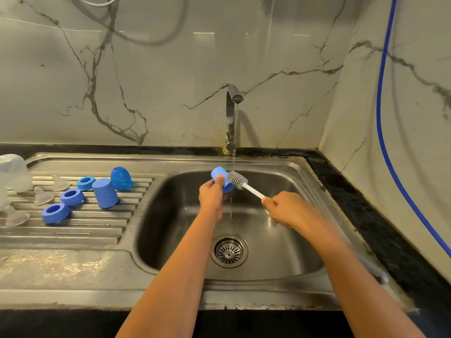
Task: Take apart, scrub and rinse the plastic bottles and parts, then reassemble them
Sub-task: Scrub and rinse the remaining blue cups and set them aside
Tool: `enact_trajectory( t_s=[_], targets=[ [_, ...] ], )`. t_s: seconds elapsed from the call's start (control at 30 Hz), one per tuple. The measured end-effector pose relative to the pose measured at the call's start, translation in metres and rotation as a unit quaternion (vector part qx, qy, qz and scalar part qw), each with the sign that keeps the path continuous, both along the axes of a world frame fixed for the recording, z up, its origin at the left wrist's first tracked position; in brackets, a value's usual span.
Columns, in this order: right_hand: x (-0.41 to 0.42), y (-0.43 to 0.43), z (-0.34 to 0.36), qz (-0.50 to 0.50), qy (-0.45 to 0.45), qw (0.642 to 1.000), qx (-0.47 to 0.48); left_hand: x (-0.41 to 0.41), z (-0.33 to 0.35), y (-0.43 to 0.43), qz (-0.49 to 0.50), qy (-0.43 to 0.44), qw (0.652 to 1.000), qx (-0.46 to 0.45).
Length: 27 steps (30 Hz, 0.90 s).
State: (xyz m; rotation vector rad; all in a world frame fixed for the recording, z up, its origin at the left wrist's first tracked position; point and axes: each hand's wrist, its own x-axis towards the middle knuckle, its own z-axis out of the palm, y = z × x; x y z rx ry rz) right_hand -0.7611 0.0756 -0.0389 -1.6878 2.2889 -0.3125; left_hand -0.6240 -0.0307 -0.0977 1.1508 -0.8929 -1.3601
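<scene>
My left hand [211, 194] grips a blue plastic bottle [220, 178] over the sink basin [170, 215], tilted with its mouth to the right. My right hand [284, 208] holds the white handle of a bottle brush [240, 182]; its grey bristle head touches the bottle's mouth. A thin stream of water runs from the tap [231, 113] just right of the bottle. On the drainboard [73, 230] to the left stand another blue bottle [105, 193] upside down, three blue collar rings [72, 196], a blue dome cap [121, 178] and several clear teats [42, 195].
A clear plastic container [13, 172] sits at the drainboard's far left. The drain strainer [229, 250] lies in the basin floor. A blue hose [383, 118] hangs down the right marble wall. Black counter edging runs behind and to the right of the sink.
</scene>
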Motion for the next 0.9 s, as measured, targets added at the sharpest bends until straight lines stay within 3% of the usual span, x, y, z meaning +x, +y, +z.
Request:
enact_trajectory(
  t_s=[0.2,0.4,0.6,0.8,0.9],
  targets=[
    [0.005,-0.007,-0.007,-0.032,-0.025,0.996,-0.074,-0.005,0.004,0.004,-0.136,-0.019,0.989,-0.051],
    [0.003,0.000,0.000,-0.009,-0.013,0.999,-0.032,0.002,0.007,-0.002,-0.060,0.028,0.998,-0.025],
    [0.002,-0.004,-0.004,-0.034,-0.045,0.993,-0.099,-0.004,0.007,0.004,-0.182,-0.002,0.982,-0.057],
    [-0.001,0.002,0.003,-0.027,-0.067,0.997,-0.001,0.001,0.009,-0.002,-0.076,0.047,0.996,0.008],
    [-0.001,0.000,-0.001,-0.032,-0.050,0.998,-0.024,0.002,0.010,0.000,-0.116,0.001,0.993,-0.017]
  ],
)
